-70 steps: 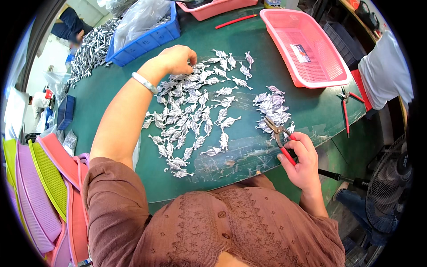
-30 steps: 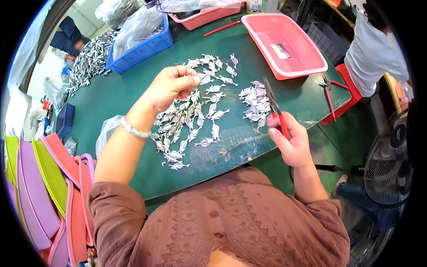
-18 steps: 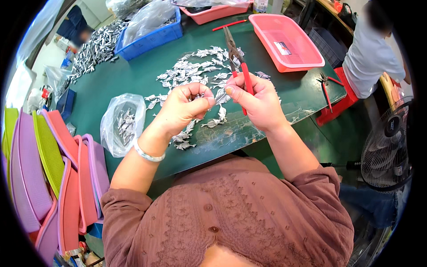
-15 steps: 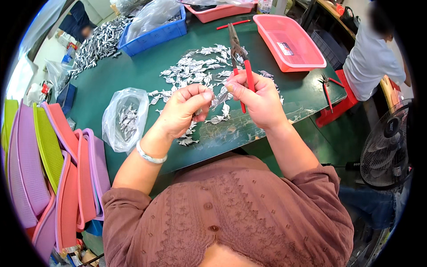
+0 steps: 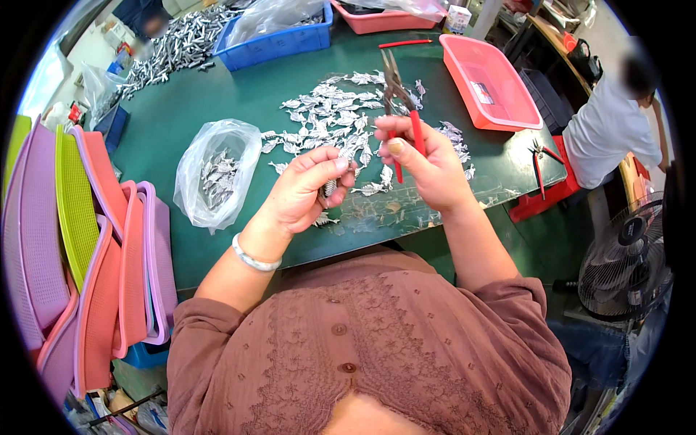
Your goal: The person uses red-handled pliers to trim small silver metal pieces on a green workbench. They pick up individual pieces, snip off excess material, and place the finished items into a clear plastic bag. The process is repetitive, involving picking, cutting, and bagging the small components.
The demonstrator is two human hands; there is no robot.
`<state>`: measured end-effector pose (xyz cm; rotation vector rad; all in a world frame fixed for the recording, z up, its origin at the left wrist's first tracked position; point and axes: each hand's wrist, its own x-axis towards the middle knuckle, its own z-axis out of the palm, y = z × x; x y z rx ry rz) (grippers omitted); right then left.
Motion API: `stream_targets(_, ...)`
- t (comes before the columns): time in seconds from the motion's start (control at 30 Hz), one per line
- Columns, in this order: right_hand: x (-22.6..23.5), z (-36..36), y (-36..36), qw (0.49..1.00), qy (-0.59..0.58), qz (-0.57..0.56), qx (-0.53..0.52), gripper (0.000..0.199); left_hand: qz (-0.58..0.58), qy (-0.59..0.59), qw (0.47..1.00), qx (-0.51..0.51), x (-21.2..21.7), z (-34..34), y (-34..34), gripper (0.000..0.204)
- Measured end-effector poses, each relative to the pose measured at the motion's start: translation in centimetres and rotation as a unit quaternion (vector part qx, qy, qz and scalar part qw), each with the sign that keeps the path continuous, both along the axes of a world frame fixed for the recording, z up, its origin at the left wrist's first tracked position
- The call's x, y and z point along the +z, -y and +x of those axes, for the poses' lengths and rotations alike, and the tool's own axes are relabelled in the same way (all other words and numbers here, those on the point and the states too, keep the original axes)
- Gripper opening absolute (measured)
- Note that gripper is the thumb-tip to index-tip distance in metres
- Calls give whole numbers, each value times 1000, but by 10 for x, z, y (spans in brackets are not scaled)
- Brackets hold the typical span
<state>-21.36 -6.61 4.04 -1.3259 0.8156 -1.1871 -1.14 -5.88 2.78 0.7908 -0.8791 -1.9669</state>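
Seen from the head camera, the left hand (image 5: 308,192) is raised over the near edge of the green table (image 5: 217,94), fingers curled and pinched shut on a small silver metal piece (image 5: 328,190) that shows between thumb and fingertips. Just beside it, the right hand (image 5: 428,170) is wrapped closed around the red handles of a pair of pliers (image 5: 400,109), whose thin metal nose points away toward the far edge; the handles stand slightly apart in the grip. Beneath and beyond both hands a loose spread of silver leaf-shaped pieces (image 5: 326,116) covers the middle of the table. A clear plastic bag (image 5: 217,170) with more such pieces lies toward the left edge. A pink tray (image 5: 489,83) sits at the right edge, a blue bin (image 5: 279,40) at the far edge, and a second pair of red-handled pliers (image 5: 540,156) rests near the right near corner. Stacked coloured baskets (image 5: 80,239) lean left of the table.
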Motion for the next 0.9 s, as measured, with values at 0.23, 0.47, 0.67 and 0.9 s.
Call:
stream_targets(0.23, -16, -26, -21, 983, -167, 35, 63, 26, -67, 108, 986, 111, 1, 4, 7, 9)
stream_targets(0.47, -21, -21, -25, 979, -187, 27, 76, 31, -73, 127, 979, 141, 4, 1, 6, 7)
stream_targets(0.67, -21, -17, -26, 975, -209, 11, 78, 31, -85, 141, 975, 152, -1, 3, 7, 13)
stream_targets(0.9, -17, -16, -27, 973, -208, 50, 91, 31, -90, 151, 972, 154, 0, 2, 7, 14)
